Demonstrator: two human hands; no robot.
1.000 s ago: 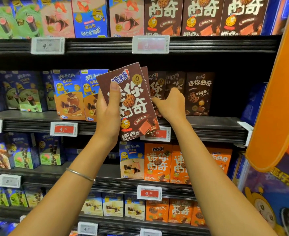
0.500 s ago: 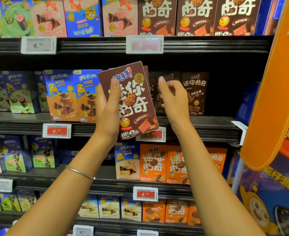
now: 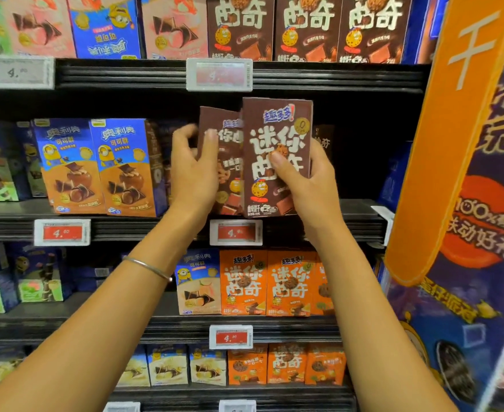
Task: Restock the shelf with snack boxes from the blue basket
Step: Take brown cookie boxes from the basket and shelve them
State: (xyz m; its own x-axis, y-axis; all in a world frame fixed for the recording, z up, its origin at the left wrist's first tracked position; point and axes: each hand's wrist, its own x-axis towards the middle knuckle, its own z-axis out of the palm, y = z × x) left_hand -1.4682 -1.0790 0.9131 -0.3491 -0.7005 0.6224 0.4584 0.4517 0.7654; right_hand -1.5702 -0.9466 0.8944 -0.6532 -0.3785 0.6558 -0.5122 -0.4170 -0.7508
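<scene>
My right hand (image 3: 307, 179) grips a brown cookie box (image 3: 277, 132) upright, thumb across its front, with the box's bottom at the front of the middle shelf (image 3: 360, 209). My left hand (image 3: 194, 171) holds a second brown cookie box (image 3: 230, 162) just to its left, thumb on the front and fingers behind; this one leans slightly and is partly covered by the first. More brown boxes (image 3: 323, 141) stand dark behind them, deeper on the shelf. No blue basket shows in this view.
Blue-and-orange snack boxes (image 3: 96, 168) stand left of my hands on the same shelf. Dark empty shelf space lies to the right. An orange banner (image 3: 452, 144) hangs at the right. Orange cookie boxes (image 3: 268, 283) fill the shelf below; price tags (image 3: 235, 231) line the rails.
The two boxes were together in my left hand; my right hand has taken the front one and moved it right, upright onto the shelf. The camera has moved closer.
</scene>
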